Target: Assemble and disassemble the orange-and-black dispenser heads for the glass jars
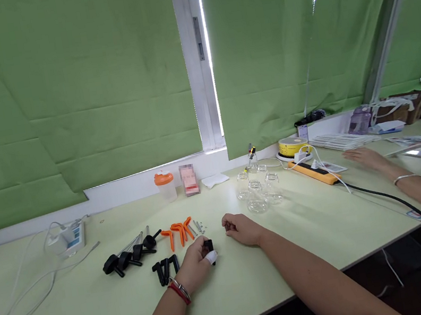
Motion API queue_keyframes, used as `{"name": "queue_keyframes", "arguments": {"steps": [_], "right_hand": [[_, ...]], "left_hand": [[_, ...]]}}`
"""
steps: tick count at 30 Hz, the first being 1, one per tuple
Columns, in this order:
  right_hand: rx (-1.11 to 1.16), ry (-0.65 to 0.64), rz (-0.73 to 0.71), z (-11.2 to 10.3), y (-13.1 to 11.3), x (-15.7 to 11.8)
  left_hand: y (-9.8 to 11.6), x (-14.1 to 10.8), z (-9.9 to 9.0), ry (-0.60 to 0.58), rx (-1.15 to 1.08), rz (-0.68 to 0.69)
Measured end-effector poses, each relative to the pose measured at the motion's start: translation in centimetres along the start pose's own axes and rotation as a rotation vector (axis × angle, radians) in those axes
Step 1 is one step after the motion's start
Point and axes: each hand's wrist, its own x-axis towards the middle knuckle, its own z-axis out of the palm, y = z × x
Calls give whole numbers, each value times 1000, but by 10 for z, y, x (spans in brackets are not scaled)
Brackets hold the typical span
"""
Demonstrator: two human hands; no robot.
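Note:
My left hand is closed around a small black plastic piece, with white tape on the thumb. Beside its wrist lie several black L-shaped plastic pieces. My right hand rests on the table with its fingers curled in; whatever is in them, if anything, is hidden. Beyond my left hand are several orange plastic trigger-like pieces and some small metal screws. To the left lie black plastic heads with metal rods.
Clear glass jars stand behind my right hand, near an orange power strip. An orange-lidded cup is by the wall. A white power strip with cables lies left. Another person's hands are at the right.

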Motion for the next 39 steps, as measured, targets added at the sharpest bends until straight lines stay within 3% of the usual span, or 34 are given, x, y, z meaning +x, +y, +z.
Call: {"name": "queue_keyframes", "arguments": {"steps": [20, 26, 32, 39], "right_hand": [[111, 3, 25, 1, 5, 1], [202, 72, 82, 4, 10, 4], [-33, 107, 246, -1, 14, 4], [-125, 55, 269, -6, 10, 1]], "left_hand": [[-12, 4, 0, -10, -12, 9], [-13, 4, 0, -16, -17, 11], [-13, 5, -1, -28, -17, 4], [-15, 5, -1, -24, -12, 15]]}}
